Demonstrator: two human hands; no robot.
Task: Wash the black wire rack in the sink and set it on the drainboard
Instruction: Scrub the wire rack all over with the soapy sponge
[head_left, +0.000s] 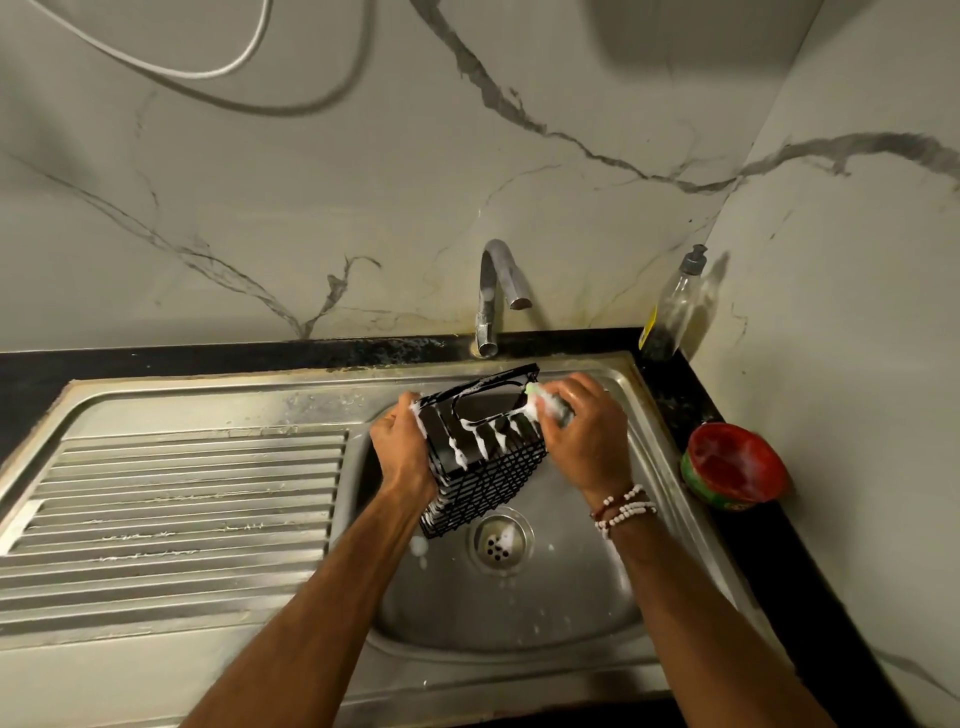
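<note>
This is a home kitchen, seen at its washing-up corner. A curved chrome tap (500, 280) rises from a black speckled stone surface (208, 358) against a white, grey-veined marble-look wall (363, 182). Directly below the tap lies a square stainless steel sink (519, 613) with a round perforated drain (500, 540). To the tap's lower left the same steel sheet continues as a ribbed drainboard (182, 509). Right of the tap, in the wall corner, stands a clear plastic dish-soap bottle with a grey cap (675, 306). Further right of the tap and nearer the camera sits a round red-and-green tub (735, 467).
</note>
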